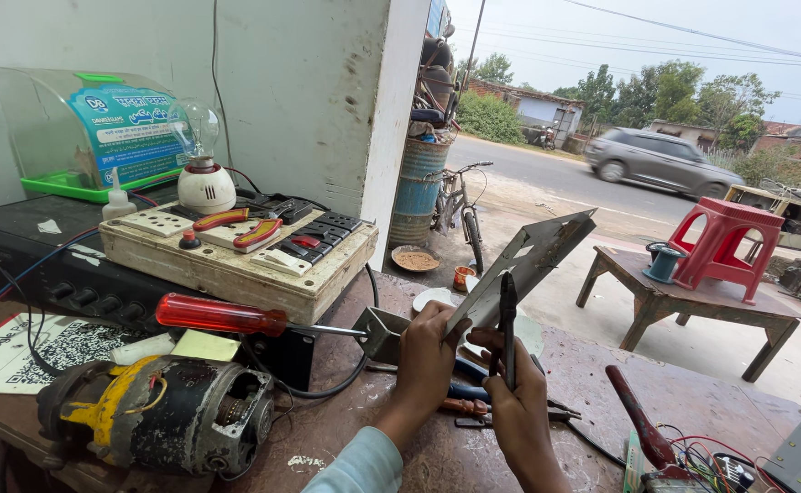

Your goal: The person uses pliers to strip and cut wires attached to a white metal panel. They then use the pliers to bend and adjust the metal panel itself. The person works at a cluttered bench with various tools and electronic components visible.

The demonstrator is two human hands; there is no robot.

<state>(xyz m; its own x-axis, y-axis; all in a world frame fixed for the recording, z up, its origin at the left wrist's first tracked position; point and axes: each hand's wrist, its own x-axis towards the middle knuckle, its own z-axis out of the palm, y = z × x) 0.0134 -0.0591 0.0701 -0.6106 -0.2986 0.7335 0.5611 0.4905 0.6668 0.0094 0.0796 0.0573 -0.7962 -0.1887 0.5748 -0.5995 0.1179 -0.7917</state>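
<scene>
The person's left hand (429, 351) is closed around the lower edge of a flat grey metal plate (533, 260), which is tilted up and away over the far edge of the worktop (583, 383). The right hand (514, 411) is closed on a dark slim tool (508, 315), probably a pen-type tester or small screwdriver, held upright with its tip against the plate's near face. A pale sleeve (364, 461) covers the left forearm.

Just left of the hands, a red-handled screwdriver (222, 315) lies with its shaft pointing toward a small bent metal bracket (384, 330) that sits touching the left hand. Behind it stands a worn switchboard box (236, 260) carrying sockets, switches and red-handled pliers (240, 228); a clear bulb in a white holder (201, 164) rises at its back. The box rests on a black amplifier-like unit (62, 265). In the near left corner lies an old motor with yellow paint (158, 411), beside a printed card with a square code (26, 347). Under the hands, more pliers (464, 402) lie partly hidden. At the right, a red-handled tool (642, 429) rests near a tangle of coloured wires (701, 456).

Outside, a red plastic stool (720, 242) stands on a low wooden table (692, 301), a bicycle (460, 205) leans by a blue barrel (418, 187), and a grey car (660, 160) is on the road.
</scene>
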